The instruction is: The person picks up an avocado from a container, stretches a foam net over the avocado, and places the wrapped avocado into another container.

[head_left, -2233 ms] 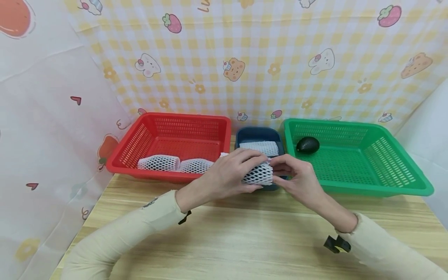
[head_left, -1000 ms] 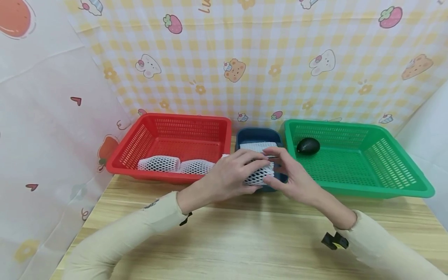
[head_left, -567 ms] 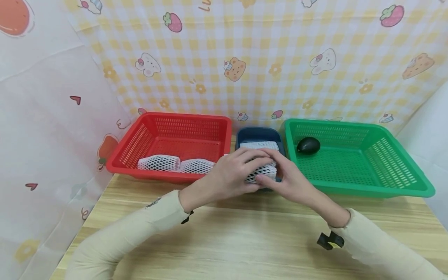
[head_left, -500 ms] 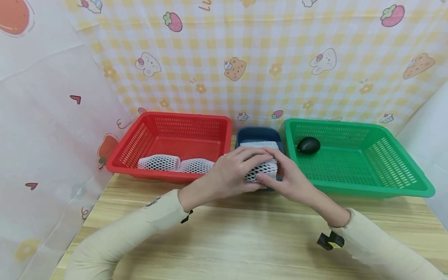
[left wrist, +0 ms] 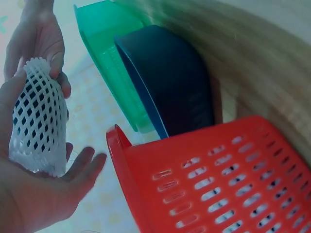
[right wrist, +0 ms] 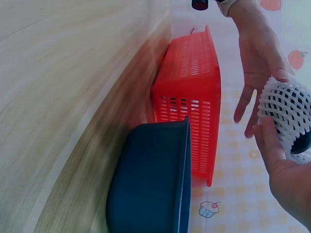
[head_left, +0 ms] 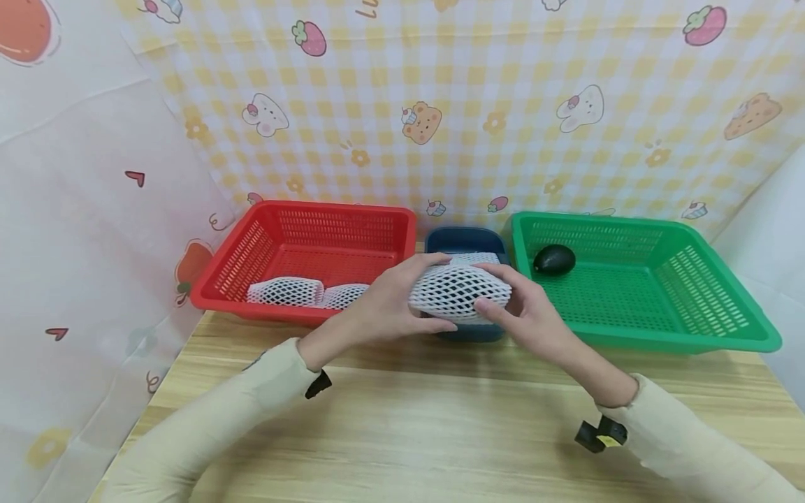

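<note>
A dark avocado in a white foam net sleeve [head_left: 462, 290] is held up over the front of the blue bin [head_left: 467, 333]. My right hand [head_left: 534, 321] grips its right end, thumb in front and fingers behind. At the other end my left hand [head_left: 386, 304] lies loosely around the sleeve, its fingers straight and spread in the left wrist view, the thumb touching the mesh. The dark fruit [right wrist: 302, 143] shows through the sleeve's end nearest the right hand in the right wrist view. More white net sleeves [head_left: 474, 258] lie in the blue bin.
A red basket [head_left: 339, 215] on the left contains two netted avocados [head_left: 286, 291]. The green basket [head_left: 648, 339] on the right holds one bare avocado [head_left: 555, 260]. All stand on a wooden table [head_left: 402, 433], before a patterned curtain [head_left: 490, 161].
My left hand has loosened and drawn back to the left, uncovering the sleeved avocado. My right hand has come round the right end and now grips it, after working at the sleeve's edge.
</note>
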Tool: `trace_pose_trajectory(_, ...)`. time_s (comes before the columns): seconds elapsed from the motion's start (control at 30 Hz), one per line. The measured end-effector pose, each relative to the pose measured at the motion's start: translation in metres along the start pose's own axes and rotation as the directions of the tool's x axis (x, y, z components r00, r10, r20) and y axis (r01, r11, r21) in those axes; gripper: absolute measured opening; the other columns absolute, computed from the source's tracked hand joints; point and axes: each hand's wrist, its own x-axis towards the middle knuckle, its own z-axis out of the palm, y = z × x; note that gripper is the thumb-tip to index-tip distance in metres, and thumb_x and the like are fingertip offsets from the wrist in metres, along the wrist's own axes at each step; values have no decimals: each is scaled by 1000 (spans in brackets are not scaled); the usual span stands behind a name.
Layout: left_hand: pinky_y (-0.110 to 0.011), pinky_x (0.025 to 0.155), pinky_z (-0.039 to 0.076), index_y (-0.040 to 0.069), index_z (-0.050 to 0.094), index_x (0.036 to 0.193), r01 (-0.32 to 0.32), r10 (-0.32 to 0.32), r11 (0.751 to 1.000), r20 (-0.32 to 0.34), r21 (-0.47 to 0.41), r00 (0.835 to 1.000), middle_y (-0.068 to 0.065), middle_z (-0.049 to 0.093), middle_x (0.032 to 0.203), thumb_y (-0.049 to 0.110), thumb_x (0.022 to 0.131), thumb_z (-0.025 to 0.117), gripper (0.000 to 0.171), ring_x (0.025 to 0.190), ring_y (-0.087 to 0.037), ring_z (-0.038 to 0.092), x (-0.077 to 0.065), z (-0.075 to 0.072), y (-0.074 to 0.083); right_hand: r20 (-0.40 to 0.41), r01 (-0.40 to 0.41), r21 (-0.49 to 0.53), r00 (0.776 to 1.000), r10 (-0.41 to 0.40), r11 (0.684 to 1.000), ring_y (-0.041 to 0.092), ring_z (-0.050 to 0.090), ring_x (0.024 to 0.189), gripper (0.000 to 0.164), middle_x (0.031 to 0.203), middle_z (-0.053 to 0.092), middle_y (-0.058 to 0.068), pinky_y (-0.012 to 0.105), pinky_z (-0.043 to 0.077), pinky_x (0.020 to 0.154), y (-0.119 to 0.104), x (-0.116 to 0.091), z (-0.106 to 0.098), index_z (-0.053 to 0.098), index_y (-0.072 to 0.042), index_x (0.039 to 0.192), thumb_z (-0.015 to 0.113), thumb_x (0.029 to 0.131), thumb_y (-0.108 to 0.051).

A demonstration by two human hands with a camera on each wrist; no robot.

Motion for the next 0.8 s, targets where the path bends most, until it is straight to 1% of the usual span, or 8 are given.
trace_pose_trajectory(0.1, -31, 85, 55, 13, 45, 148, 66, -68, 990, -7, -121, 998, -1, 52, 136, 27, 78, 90, 85, 118, -16, 50, -2, 0, 0, 7, -1, 21, 1000, 1, 1000, 33, 63, 101, 48, 129, 50, 17, 38, 58, 81, -1, 1, 0, 48, -6, 147, 62, 102, -5)
trace_pose_trajectory(0.23, -34, 84, 56, 16, 48, 146, 149, -157, 952, -12, -267, 987, 1, 54, 134, 23, 80, 88, 77, 116, -19, 51, -4, 3, 1, 22, -8, 43, 1000, 7, 999, 33, 63, 102, 48, 129, 50, 18, 38, 58, 80, -2, 1, 1, 47, -5, 148, 61, 102, -4)
trace_pose_trajectory(0.33, -35, 85, 56, 16, 49, 144, 175, -192, 924, -17, -339, 981, 2, 54, 133, 20, 80, 87, 74, 117, -20, 51, -6, 6, 2, 42, -23, 34, 999, 21, 999, 33, 61, 103, 49, 129, 50, 17, 37, 58, 81, -2, 1, 0, 46, -5, 148, 62, 102, -6)
trace_pose_trajectory(0.43, -37, 85, 57, 17, 49, 142, 171, -195, 903, -21, -394, 981, 2, 53, 133, 18, 80, 87, 73, 118, -21, 51, -6, 8, 1, 77, -41, 5, 996, 40, 999, 33, 60, 104, 50, 131, 49, 16, 37, 58, 82, -3, 2, -2, 45, -7, 149, 62, 102, -8)
trace_pose_trajectory(0.53, -38, 85, 57, 18, 47, 141, 155, -181, 889, -19, -431, 983, 2, 52, 133, 17, 79, 87, 73, 119, -22, 51, -6, 10, 1, 110, -54, -27, 992, 56, 998, 33, 60, 104, 51, 132, 49, 15, 38, 58, 82, -4, 2, -5, 44, -10, 150, 63, 102, -9)
trace_pose_trajectory(0.67, -38, 86, 56, 19, 47, 144, 134, -158, 889, -18, -439, 987, 2, 51, 136, 17, 80, 87, 75, 121, -22, 50, -6, 11, 1, 139, -59, -68, 988, 68, 996, 32, 60, 103, 55, 132, 48, 13, 38, 58, 80, -8, 2, -9, 42, -13, 151, 64, 101, -9)
trace_pose_trajectory(0.8, -39, 87, 56, 19, 49, 146, 129, -147, 891, -7, -434, 989, 1, 51, 137, 14, 81, 85, 74, 121, -22, 50, -6, 9, 0, 163, -57, -109, 984, 75, 992, 29, 62, 101, 58, 131, 53, 12, 38, 58, 80, -12, 1, -14, 39, -14, 152, 66, 100, -8)
